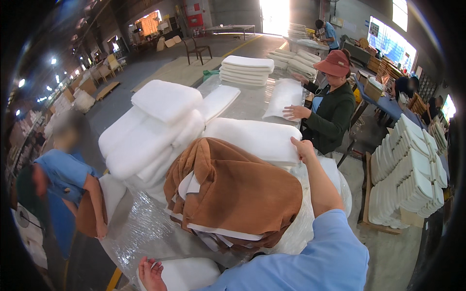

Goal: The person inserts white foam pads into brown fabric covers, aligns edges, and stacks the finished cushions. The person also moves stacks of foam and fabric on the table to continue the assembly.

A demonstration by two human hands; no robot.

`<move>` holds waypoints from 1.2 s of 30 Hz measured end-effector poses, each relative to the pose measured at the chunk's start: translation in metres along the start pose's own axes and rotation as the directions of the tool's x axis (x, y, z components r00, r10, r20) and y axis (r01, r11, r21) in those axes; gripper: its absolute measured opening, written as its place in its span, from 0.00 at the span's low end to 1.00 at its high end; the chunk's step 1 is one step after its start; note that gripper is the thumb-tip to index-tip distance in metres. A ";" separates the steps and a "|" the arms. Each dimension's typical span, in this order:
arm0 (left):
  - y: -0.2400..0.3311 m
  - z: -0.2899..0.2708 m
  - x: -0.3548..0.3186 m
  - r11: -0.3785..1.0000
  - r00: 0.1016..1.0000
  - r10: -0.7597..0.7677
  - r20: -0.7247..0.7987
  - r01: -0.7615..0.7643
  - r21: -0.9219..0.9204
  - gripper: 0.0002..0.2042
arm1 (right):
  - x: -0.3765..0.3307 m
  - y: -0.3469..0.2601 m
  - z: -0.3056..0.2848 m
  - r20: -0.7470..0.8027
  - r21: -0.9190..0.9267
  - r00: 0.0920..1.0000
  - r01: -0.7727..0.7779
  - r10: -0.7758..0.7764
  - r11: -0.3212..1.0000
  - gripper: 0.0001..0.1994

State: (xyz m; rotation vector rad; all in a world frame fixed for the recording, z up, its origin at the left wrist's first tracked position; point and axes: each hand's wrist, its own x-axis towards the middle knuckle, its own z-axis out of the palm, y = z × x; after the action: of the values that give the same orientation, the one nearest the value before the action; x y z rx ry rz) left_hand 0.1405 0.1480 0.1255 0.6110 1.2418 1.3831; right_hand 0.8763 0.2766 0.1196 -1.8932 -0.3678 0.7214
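Reaching forward across the table, my right hand [304, 149] pinches the right edge of a white padded cushion [252, 138]. That cushion lies just behind a heap of brown fabric covers [242, 186] with white edges. My left hand [151, 274] is low in the view, palm partly up, fingers loosely bent and apart, with nothing seen in it. It is beside another white cushion [189, 273], partly hidden by my sleeve. A tall stack of white cushions [150, 131] stands left of the brown heap.
Clear plastic film [141, 218] covers the table. Across it, a person in a red visor [332, 63] handles a white pad [284, 97]. At left, a person in blue [68, 179] holds a brown piece [87, 213]. Stacked white pads [407, 179] stand at right.
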 end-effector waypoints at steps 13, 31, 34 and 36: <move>-0.006 0.066 -0.030 0.977 0.992 -0.026 0.123 -0.001 0.213 0.19 | -0.054 -0.141 0.005 0.119 0.429 0.889 0.356 -0.443 0.830 0.22; 0.045 0.197 0.078 0.871 0.719 0.098 0.688 0.273 -0.409 0.36 | -0.218 -0.346 -0.005 0.686 0.343 0.342 0.626 -0.642 0.701 0.31; 0.012 0.188 0.037 0.863 0.802 0.117 0.586 0.210 -0.460 0.33 | -0.206 -0.373 0.040 0.797 0.062 0.354 0.757 -0.489 0.650 0.31; 0.007 0.184 0.020 0.791 0.873 0.143 0.467 0.182 -0.583 0.33 | -0.227 -0.401 0.081 0.816 0.073 0.284 0.814 -0.504 0.576 0.32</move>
State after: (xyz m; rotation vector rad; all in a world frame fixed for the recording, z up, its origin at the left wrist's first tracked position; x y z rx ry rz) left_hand 0.2973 0.2283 0.1839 0.4365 0.3367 1.3942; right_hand 0.6774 0.3795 0.5302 -1.3585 -1.9073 0.8475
